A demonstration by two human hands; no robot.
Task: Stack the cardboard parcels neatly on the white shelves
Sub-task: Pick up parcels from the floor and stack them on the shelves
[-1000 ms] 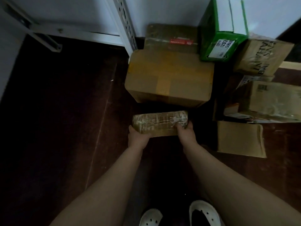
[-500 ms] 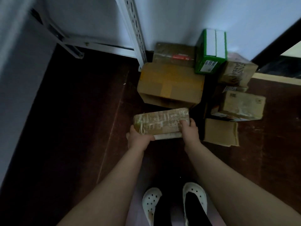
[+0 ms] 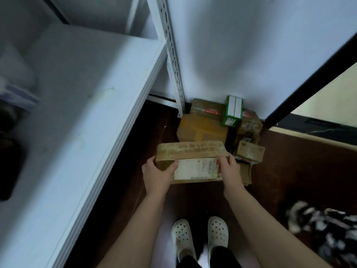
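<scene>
Cardboard parcel (image 3: 191, 151) held above floor (image 3: 143, 136), label up, clamped between left hand (image 3: 156, 176) and right hand (image 3: 230, 171), fingers (image 3: 223, 160) curled over its edges. White shelf (image 3: 77, 113) left of left fingers; parcel pile (image 3: 201, 128) beyond fingertips.

We seem to be in a small storeroom: a white metal shelf (image 3: 81, 113) hangs on a slotted upright (image 3: 173, 74), and taped, labelled parcels (image 3: 202, 128) lie heaped in the corner on a dark wooden floor (image 3: 299, 171) against a bare white wall (image 3: 251, 55).
</scene>
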